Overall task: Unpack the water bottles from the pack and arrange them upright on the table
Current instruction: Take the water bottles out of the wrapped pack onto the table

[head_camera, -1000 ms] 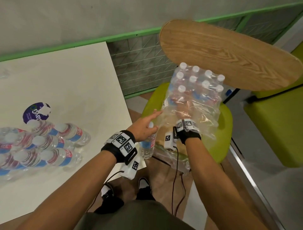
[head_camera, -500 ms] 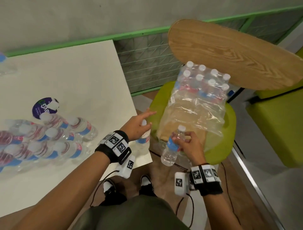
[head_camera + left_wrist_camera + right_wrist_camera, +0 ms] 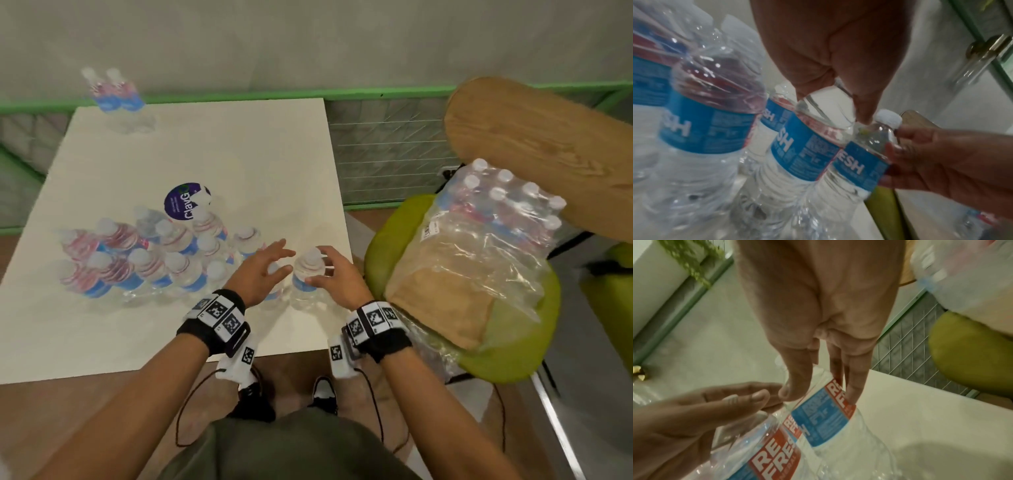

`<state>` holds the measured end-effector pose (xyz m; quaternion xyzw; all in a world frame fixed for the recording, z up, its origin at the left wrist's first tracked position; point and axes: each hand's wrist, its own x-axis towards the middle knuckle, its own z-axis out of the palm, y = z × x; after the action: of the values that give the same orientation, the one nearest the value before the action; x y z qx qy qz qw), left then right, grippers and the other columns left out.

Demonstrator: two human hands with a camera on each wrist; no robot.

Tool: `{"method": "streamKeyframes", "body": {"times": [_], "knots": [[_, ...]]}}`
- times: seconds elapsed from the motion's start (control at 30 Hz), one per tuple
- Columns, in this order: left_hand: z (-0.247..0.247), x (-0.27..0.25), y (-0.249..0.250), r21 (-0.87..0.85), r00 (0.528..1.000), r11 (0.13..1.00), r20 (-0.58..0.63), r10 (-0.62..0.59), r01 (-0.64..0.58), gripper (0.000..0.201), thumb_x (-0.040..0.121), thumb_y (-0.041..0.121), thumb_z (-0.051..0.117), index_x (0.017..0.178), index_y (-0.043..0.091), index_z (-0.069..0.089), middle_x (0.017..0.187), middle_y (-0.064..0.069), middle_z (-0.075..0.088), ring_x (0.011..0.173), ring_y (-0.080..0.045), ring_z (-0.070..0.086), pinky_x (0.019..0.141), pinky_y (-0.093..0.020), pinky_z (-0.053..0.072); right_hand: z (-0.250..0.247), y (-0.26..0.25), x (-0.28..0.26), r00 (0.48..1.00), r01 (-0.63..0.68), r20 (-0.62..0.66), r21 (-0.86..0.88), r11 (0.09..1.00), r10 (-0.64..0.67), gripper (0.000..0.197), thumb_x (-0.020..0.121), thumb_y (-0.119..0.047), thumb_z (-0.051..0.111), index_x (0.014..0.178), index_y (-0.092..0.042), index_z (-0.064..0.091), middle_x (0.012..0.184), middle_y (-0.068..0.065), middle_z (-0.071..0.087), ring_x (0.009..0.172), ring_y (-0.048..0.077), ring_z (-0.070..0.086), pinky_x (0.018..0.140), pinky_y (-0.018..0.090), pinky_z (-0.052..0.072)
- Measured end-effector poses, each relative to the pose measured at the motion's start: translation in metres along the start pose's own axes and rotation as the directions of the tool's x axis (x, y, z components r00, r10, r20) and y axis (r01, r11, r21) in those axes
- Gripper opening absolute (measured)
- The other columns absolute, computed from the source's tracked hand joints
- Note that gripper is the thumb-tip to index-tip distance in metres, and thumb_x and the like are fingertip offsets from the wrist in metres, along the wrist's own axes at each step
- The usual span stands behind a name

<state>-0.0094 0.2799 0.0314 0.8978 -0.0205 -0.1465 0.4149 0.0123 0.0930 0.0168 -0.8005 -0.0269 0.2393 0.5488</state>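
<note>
Several clear water bottles [image 3: 154,257] with blue and red labels stand upright in a cluster on the white table [image 3: 205,154]. My right hand [image 3: 317,267] holds another bottle [image 3: 303,277] [image 3: 863,162] [image 3: 828,410] by its upper part; it stands upright near the table's right edge. My left hand [image 3: 274,267] lies with straight fingers over the top of a neighbouring upright bottle [image 3: 272,294] [image 3: 803,149], whose cap is hidden. The torn plastic pack [image 3: 496,222], with several bottles inside, sits on a green chair [image 3: 387,233] to the right.
Two more bottles [image 3: 113,92] stand at the table's far left corner. A round purple sticker [image 3: 181,202] lies behind the cluster. The chair's wooden backrest [image 3: 548,137] rises behind the pack. Cables hang from both wrists towards the floor.
Both hands have moved left from the pack to the table, each bringing a bottle. The two bottles now stand upright by the cluster, and my left fingers have straightened.
</note>
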Motion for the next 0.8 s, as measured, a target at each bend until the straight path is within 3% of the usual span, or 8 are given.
{"method": "streamKeyframes", "body": {"times": [0.13, 0.23, 0.33, 0.53, 0.8], "knots": [[-0.007, -0.003, -0.014, 0.038, 0.999, 0.998, -0.024, -0.044, 0.045, 0.048, 0.092, 0.029, 0.054, 0.138, 0.017, 0.042, 0.153, -0.001, 0.028, 0.143, -0.018, 0.023, 0.114, -0.031, 0.019, 0.019, -0.011, 0.021, 0.999, 0.044, 0.018, -0.029, 0.999, -0.044, 0.058, 0.076, -0.009, 0.075, 0.127, -0.017, 0.048, 0.112, 0.003, 0.061, 0.095, 0.017, 0.058, 0.074, 0.016, 0.044], [-0.012, -0.008, -0.016, 0.024, 0.998, 0.998, -0.014, -0.056, 0.056, 0.063, 0.089, 0.031, 0.058, 0.144, 0.017, 0.031, 0.153, -0.003, 0.029, 0.14, -0.019, 0.029, 0.111, -0.029, 0.022, 0.021, -0.011, 0.024, 0.997, 0.063, 0.044, -0.056, 0.996, -0.061, 0.06, 0.075, -0.011, 0.076, 0.128, -0.019, 0.048, 0.119, 0.004, 0.06, 0.101, 0.015, 0.056, 0.085, 0.023, 0.043], [-0.014, -0.014, -0.014, 0.055, 0.999, 0.997, 0.006, -0.046, 0.045, 0.068, 0.085, 0.03, 0.065, 0.143, 0.017, 0.032, 0.152, -0.002, 0.03, 0.139, -0.018, 0.029, 0.108, -0.023, 0.021, 0.022, -0.008, 0.023, 0.992, 0.099, 0.091, -0.12, 0.988, -0.088, 0.061, 0.073, -0.008, 0.077, 0.127, -0.017, 0.051, 0.126, 0.004, 0.056, 0.109, 0.012, 0.048, 0.094, 0.027, 0.04], [-0.023, -0.021, -0.017, 0.081, 0.998, 0.995, -0.005, -0.058, 0.058, 0.06, 0.086, 0.02, 0.064, 0.14, 0.02, 0.036, 0.142, -0.003, 0.046, 0.13, -0.021, 0.044, 0.105, -0.031, 0.032, 0.025, -0.004, 0.023, 0.992, 0.088, 0.103, -0.082, 0.993, -0.08, 0.06, 0.072, -0.001, 0.074, 0.125, -0.019, 0.053, 0.122, 0.009, 0.057, 0.107, 0.016, 0.052, 0.089, 0.024, 0.042], [-0.024, -0.023, -0.016, 0.075, 0.998, 0.995, -0.021, -0.062, 0.063, 0.059, 0.086, 0.017, 0.063, 0.139, 0.019, 0.037, 0.142, -0.003, 0.046, 0.129, -0.023, 0.044, 0.105, -0.033, 0.033, 0.029, 0.0, 0.025, 0.99, 0.093, 0.114, -0.053, 0.994, -0.087, 0.064, 0.072, -0.002, 0.075, 0.129, -0.02, 0.051, 0.126, 0.011, 0.055, 0.115, 0.023, 0.054, 0.087, 0.02, 0.044]]}}
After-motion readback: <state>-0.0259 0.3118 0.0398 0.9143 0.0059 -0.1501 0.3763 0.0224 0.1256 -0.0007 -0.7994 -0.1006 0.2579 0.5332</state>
